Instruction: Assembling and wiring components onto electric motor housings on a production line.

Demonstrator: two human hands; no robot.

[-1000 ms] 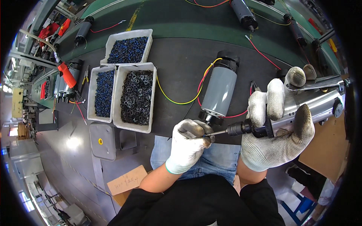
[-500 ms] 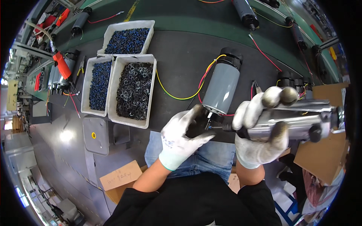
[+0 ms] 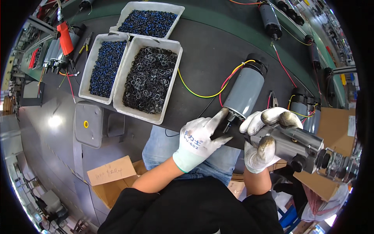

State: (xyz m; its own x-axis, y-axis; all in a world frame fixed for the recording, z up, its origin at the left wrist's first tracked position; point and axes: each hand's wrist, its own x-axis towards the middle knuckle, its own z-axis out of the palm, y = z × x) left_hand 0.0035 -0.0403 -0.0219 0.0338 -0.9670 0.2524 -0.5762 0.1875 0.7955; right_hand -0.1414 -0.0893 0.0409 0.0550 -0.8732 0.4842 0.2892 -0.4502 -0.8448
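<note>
Since the earlier frame both hands had closed on the grey motor [image 3: 244,93] lying on the counter [image 3: 202,50] at 2 o'clock: left hand [image 3: 198,142] pinched its shaft end steady, right hand [image 3: 265,138] wrapped the metal power driver [image 3: 302,150], aligned.

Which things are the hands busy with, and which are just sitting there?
Busy with:
- left hand, at the motor's shaft end
- grey motor
- right hand, holding the power tool

Just sitting there:
- tray of black rings
- two trays of blue bits
- red tool
- other motors
- cardboard box
</note>
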